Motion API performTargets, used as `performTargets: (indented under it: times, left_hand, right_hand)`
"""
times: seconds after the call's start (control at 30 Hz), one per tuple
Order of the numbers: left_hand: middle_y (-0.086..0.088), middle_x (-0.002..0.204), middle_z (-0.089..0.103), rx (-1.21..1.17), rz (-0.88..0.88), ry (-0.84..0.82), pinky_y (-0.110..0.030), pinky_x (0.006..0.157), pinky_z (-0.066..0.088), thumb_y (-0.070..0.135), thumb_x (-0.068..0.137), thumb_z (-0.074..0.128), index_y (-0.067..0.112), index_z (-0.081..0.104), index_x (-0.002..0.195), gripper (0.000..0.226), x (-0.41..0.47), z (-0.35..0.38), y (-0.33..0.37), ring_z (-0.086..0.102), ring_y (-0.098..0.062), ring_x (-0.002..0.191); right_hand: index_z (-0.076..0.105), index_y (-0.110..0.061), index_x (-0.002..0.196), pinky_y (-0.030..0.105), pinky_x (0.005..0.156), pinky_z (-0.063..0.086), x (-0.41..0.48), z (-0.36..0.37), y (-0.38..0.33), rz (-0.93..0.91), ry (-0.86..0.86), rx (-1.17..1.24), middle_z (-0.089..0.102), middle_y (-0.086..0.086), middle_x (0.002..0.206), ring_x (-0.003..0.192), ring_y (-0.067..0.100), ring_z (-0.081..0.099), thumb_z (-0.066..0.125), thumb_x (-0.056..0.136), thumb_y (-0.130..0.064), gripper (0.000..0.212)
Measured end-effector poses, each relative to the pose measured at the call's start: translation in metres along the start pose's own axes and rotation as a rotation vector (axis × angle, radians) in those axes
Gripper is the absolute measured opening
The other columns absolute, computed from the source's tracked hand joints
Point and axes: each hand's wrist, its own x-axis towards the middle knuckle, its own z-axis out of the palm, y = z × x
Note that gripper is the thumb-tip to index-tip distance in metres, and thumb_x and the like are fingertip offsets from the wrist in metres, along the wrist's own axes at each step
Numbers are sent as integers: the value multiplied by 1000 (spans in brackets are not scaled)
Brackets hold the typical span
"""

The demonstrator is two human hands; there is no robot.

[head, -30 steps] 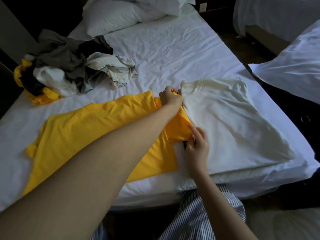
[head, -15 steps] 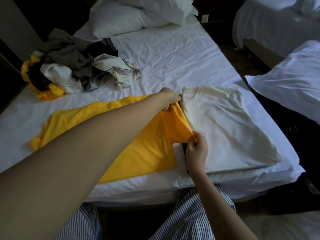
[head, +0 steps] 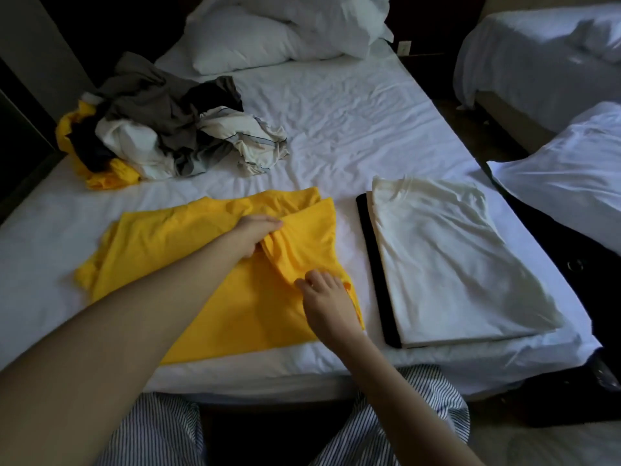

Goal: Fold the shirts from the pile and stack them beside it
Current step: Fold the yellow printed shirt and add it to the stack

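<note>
A yellow shirt (head: 188, 260) lies spread across the near middle of the bed, its right side turned over onto itself. My left hand (head: 257, 235) grips the folded flap near its upper part. My right hand (head: 324, 297) pinches the same flap at its lower end, near the bed's front. To the right lies the stack: a folded white shirt (head: 450, 264) on top of a folded black one (head: 371, 264), of which only the left edge shows. The pile of unfolded shirts (head: 161, 129), grey, white, black and yellow, sits at the bed's far left.
The bed (head: 353, 129) has a wrinkled white sheet. White pillows (head: 268, 38) lie at its head. Another bed (head: 537, 52) stands at the far right, with a white pillow (head: 571, 169) on a dark surface between. My striped trousers (head: 161, 432) show at the bottom.
Both hands have carried the yellow shirt's right side leftward, away from the white shirt, and laid it over the body. The black shirt's edge under the white one now shows.
</note>
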Motion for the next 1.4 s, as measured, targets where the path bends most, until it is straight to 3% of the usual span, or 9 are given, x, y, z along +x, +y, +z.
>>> performTargets:
  times: [0.2, 0.33, 0.43, 0.53, 0.73, 0.93, 1.03, 1.27, 1.4]
  left_hand:
    - [-9, 100, 61, 279, 141, 65, -27, 72, 47, 11, 87, 66, 7, 62, 112, 26, 9, -2, -33, 58, -20, 91]
    - [-9, 114, 61, 587, 184, 69, -31, 82, 45, 11, 87, 63, 7, 63, 112, 25, 13, -3, -31, 57, -27, 108]
    - [-9, 82, 54, 645, 140, 44, -28, 62, 39, 3, 82, 56, 13, 60, 76, 13, 11, -6, -26, 54, -25, 75]
    - [-9, 58, 46, 706, 90, 8, -26, 47, 32, 4, 81, 53, 12, 46, 57, 27, 8, -8, -15, 44, -24, 51]
    - [-8, 82, 58, 228, -143, -254, -25, 52, 56, 9, 94, 55, 8, 55, 83, 12, 1, -24, -8, 58, -17, 72]
    - [-2, 76, 51, 105, -170, -355, -14, 43, 47, 10, 96, 53, 12, 51, 80, 16, 1, -42, -24, 51, -9, 64]
    - [0, 69, 44, 285, -151, -351, -13, 36, 33, 13, 93, 58, 15, 48, 76, 20, 1, -47, -31, 45, -3, 47]
    - [-13, 120, 57, 904, 566, 212, -39, 89, 41, 25, 93, 53, 7, 53, 114, 27, 2, -9, -15, 51, -32, 112]
    - [-6, 156, 25, 1084, 834, -67, -29, 113, 13, 31, 101, 38, 12, 30, 148, 51, 1, 50, -30, 21, -19, 144]
  right_hand:
    - [50, -22, 130, 38, 92, 32, -19, 18, 17, 71, -118, -171, 56, 8, 132, 117, 28, 48, 44, 78, -48, 58]
    - [65, -20, 96, 33, 79, 35, -24, 16, 25, 54, -112, -198, 67, 2, 94, 86, 25, 64, 46, 78, -46, 37]
    - [51, -20, 67, 24, 57, 42, -14, 4, 28, 28, -80, -132, 55, -2, 51, 49, 20, 58, 45, 78, -41, 25]
    - [55, -20, 67, 28, 59, 42, -2, -1, 32, -10, -23, -67, 58, -4, 58, 56, 20, 58, 40, 83, -45, 34]
    - [65, -21, 117, 43, 86, 51, 4, 18, 37, -55, -245, -193, 62, 6, 125, 110, 29, 62, 39, 74, -54, 60]
    - [71, -8, 104, 48, 84, 52, 3, 5, 42, -18, -203, 97, 70, 9, 109, 102, 28, 66, 51, 75, -8, 36]
    - [71, -8, 100, 41, 88, 52, 7, -7, 44, -7, -311, 182, 72, 11, 101, 99, 28, 66, 43, 91, -33, 38]
    - [70, -7, 104, 44, 93, 46, 32, -4, 24, 115, -59, 43, 69, 11, 111, 109, 31, 63, 36, 91, -32, 44]
    - [45, -5, 138, 42, 114, 15, 27, 25, 12, 261, -337, -63, 39, 16, 146, 138, 31, 34, 16, 88, -44, 70]
